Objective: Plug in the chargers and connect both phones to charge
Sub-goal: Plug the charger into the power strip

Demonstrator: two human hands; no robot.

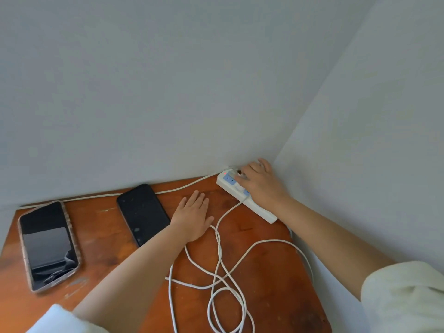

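Nearest, at 6 o'clock: white charging cables (217, 272) heaped in loose overlapping loops on the wooden table (276, 296). Thin, limp, light; likely to snag where strands cross. Best taken at the stiff connector ends, not mid-run; free ends not visible, hidden in the tangle or out of frame.

At 9 o'clock: cased phone (48, 245), face up, screen dark and cracked at the near corner. Long axis roughly 11-to-5, near end pointing toward the wearer. Fragile; hold by the case edges.

Centre: black phone (143, 213), face up, no cable attached, long axis also about 11-to-5. Smooth glass, probably slippery.

Just right of it: left hand (193, 216) flat on the table, fingers spread, holding nothing, heel over one cable strand.

Far, at 1 o'clock, in the wall corner: white power strip (245, 197), long axis 10-to-4, red indicator lit, one cable running out toward the loops. Right hand (260, 182) pressed down over its far sockets; whether closed on a charger plug underneath, cannot tell. Strip light enough to skid; needs bracing during insertion.
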